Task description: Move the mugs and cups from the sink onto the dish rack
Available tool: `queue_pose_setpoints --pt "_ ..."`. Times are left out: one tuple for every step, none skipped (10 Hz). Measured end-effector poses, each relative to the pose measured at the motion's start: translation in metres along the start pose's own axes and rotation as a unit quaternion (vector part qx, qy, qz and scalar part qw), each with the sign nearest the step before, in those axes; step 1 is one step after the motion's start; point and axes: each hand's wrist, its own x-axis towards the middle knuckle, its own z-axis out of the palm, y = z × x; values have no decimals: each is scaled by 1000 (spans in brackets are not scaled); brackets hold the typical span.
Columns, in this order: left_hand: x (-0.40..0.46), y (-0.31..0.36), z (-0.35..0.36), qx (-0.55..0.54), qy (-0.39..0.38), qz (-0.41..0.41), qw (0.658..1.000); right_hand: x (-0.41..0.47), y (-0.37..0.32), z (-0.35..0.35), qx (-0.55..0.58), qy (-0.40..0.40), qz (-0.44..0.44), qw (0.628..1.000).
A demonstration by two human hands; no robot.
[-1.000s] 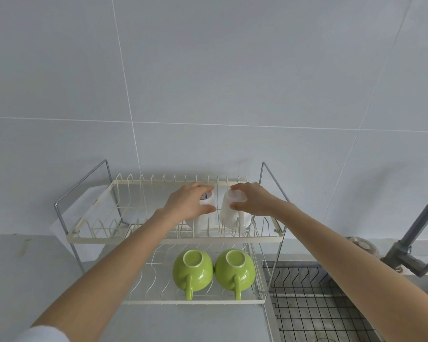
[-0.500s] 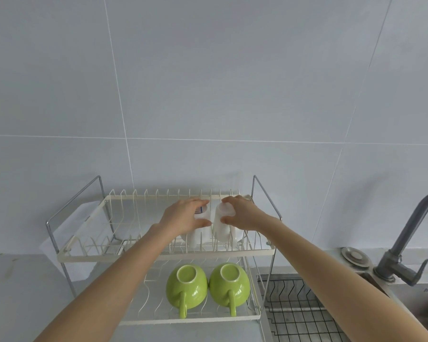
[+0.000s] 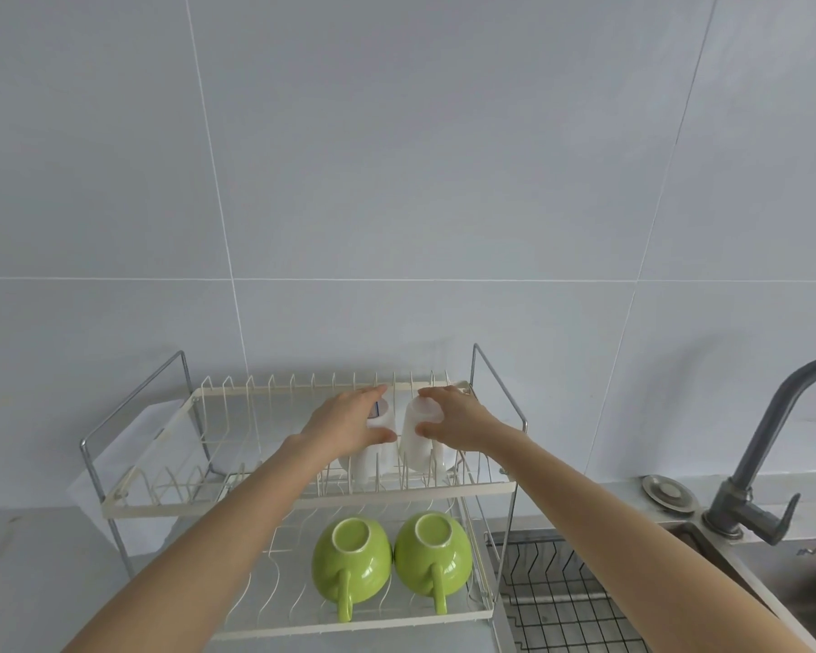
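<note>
A cream two-tier dish rack [image 3: 302, 501] stands against the tiled wall. On its upper tier, at the right, two white cups stand upside down side by side. My left hand [image 3: 349, 419] grips the left white cup [image 3: 368, 459] from above. My right hand [image 3: 453, 417] holds the right white cup [image 3: 418, 440] the same way. Both cups rest among the rack's wires. Two green mugs, one on the left [image 3: 352, 558] and one on the right [image 3: 433, 553], lie upside down on the lower tier with handles toward me.
The sink [image 3: 750, 582] with a black wire grid [image 3: 561, 600] lies right of the rack. A grey faucet [image 3: 769, 450] rises at the far right, with a round metal cap [image 3: 669, 493] beside it. The left half of the upper tier holds nothing.
The view tilted so the rack sits lower in frame. Both hands stay on the white cups, which have settled lower into the upper tier's wires.
</note>
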Motion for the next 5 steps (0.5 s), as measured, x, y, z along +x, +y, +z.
queue_pose_setpoints --pt "1 1 -1 -51 -11 -4 999 -2 -2 0 -16 -12 1 1000" --pt "1 0 -2 -41 -10 -3 999 -4 -2 -2 -28 -24 5 999" --pt "-4 0 -4 -3 -2 -16 1000 -11 -1 -8 -49 -15 -8 999" --pt "-11 5 -12 27 16 -16 999 -19 -2 -18 -67 -12 -17 998" --pt "-18 14 -32 86 44 -11 995 -27 -7 -39 -91 -4 -35 995"
